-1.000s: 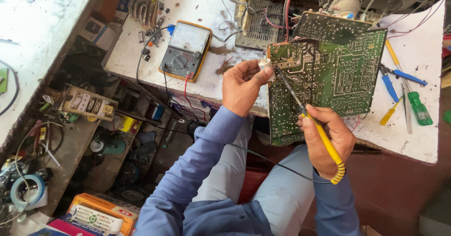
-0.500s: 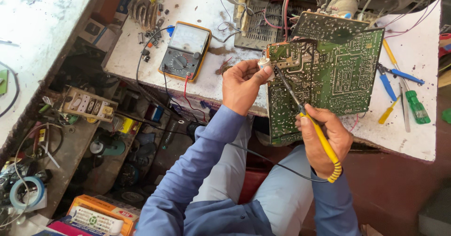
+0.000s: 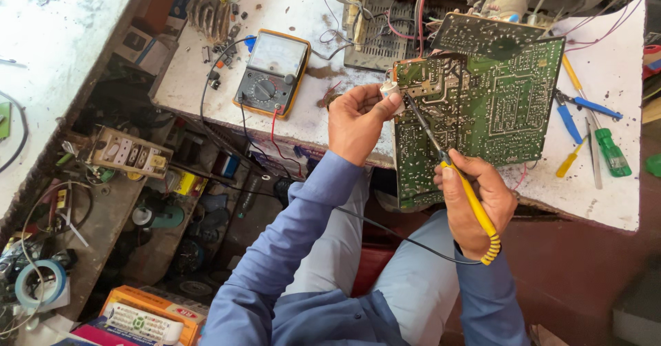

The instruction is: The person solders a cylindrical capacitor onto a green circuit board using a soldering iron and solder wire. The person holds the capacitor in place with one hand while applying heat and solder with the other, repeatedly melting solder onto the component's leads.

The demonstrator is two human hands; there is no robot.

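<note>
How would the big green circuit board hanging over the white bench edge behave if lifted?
The green circuit board looks stiff and flat, likely light. It overhangs the white bench, so it may tip once released. Red wires at its top edge would probably tug back.

A yellow-cased multimeter (image 3: 270, 72) lies on the white table (image 3: 289, 5), its red and black leads trailing over the near edge. At the table's right side lie blue-handled pliers (image 3: 577, 110), a green-handled screwdriver (image 3: 611, 151) and a yellow-handled screwdriver (image 3: 571, 158). Lower left, a roll of blue tape (image 3: 40, 283) sits on a cluttered shelf (image 3: 103, 222), near a beige switch panel (image 3: 129, 152) and an orange box (image 3: 148, 313).
</note>
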